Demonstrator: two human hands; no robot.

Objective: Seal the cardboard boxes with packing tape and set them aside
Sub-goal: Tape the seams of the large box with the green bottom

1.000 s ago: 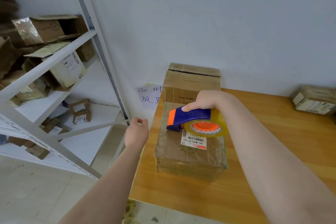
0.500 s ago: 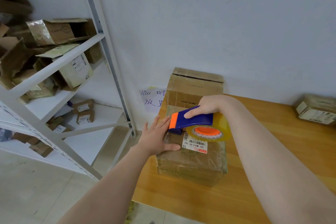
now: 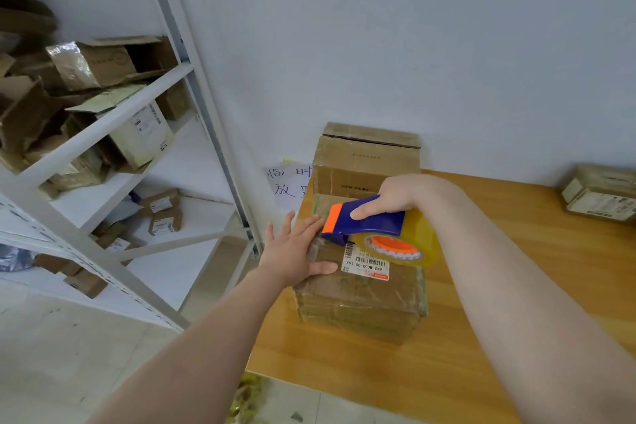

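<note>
Brown cardboard box (image 3: 358,293) gets taped: flat left hand (image 3: 292,251) presses it, right hand (image 3: 395,198) grips the blue tape gun (image 3: 364,222), which should pull across next.

My left hand (image 3: 292,251) lay flat, fingers spread, arm stretched forward. My right hand (image 3: 395,196) gripped the tape dispenser (image 3: 368,222), thumb along its side.
</note>
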